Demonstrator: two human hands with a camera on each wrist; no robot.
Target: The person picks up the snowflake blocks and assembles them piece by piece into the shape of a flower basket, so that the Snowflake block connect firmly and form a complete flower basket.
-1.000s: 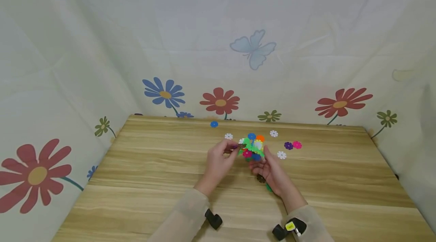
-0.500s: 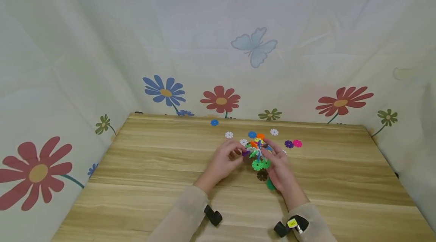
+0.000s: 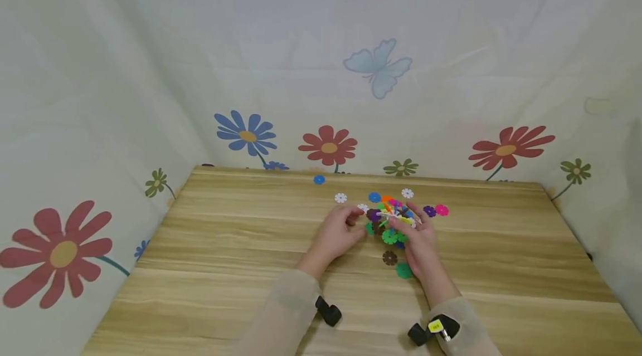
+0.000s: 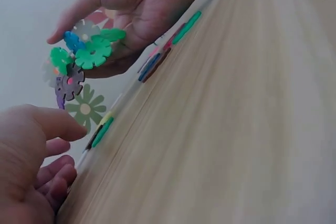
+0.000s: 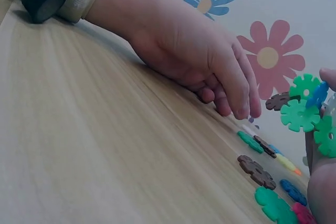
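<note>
My right hand [image 3: 423, 242] holds a cluster of interlocking flower-shaped plastic discs [image 4: 93, 53] from its right side, thumb toward the near face. Green, blue, white, brown and purple discs stick out of it at different angles. A brown disc [image 4: 72, 83] sits on the side facing my left hand. That left hand [image 3: 337, 236] is just left of the cluster, fingers loosely bent, with a gap to the cluster in the left wrist view. Nothing shows between its thumb and fingers. The right palm hides part of the cluster.
Loose flower discs lie flat around the hands on the wooden table [image 3: 225, 244]: a blue disc [image 3: 319, 179], white discs [image 3: 340, 198], a purple disc [image 3: 429, 211], a pink disc [image 3: 441, 209], a brown disc [image 3: 389, 258] and a green disc [image 3: 404, 270]. A flower-printed curtain [image 3: 281, 66] hangs behind.
The left hand, which pinched a dark disc at the cluster, has let go and drawn slightly away. The right hand has turned the cluster and now grips it from the right.
</note>
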